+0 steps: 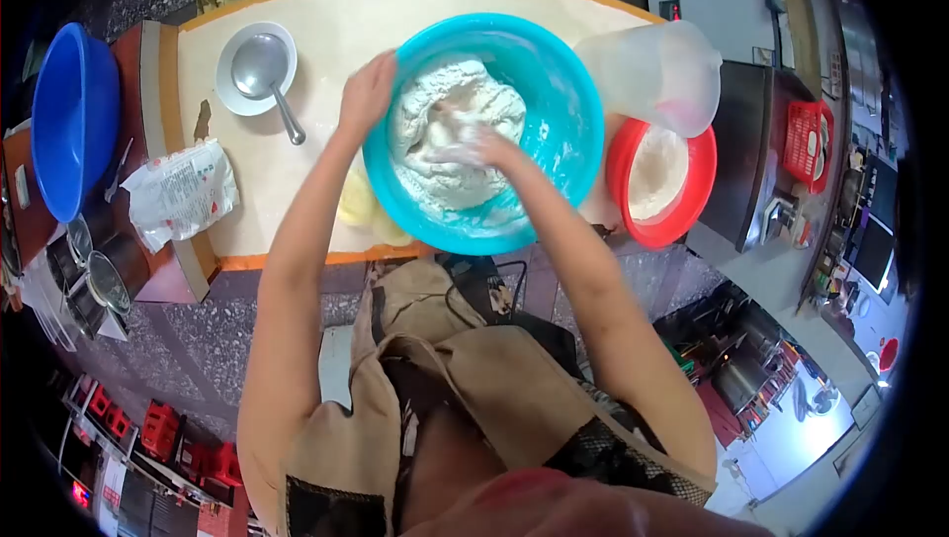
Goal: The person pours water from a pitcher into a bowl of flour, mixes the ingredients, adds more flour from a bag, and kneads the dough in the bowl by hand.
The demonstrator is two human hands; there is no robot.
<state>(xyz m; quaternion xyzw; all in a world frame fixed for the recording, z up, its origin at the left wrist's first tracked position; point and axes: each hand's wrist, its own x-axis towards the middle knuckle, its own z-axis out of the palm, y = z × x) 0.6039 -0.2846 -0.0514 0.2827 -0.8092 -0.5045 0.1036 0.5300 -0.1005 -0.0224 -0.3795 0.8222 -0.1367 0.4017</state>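
Note:
A large turquoise basin [565, 132] stands on the table, holding a mass of floury white dough [474, 87] toward its left side. My left hand [369, 94] grips the basin's left rim, fingers bent over the edge. Inside the basin, my right hand [473, 147] is in the dough, coated white. Motion blur and dough obscure its fingers, so their closure does not show. To the right, a red bowl [704, 176] contains pale flour [657, 173]. A translucent plastic container [647, 67] lies tilted between the basin and that bowl, its open end facing right.
On the left of the pale tabletop [326, 18], a white bowl [225, 82] holds a metal ladle [259, 64]. A crumpled white bag [186, 193] lies at the table's left edge. Beyond it are a blue basin [74, 122] and metal pots [111, 275]. Yellowish cloth [364, 206] lies beside the turquoise basin.

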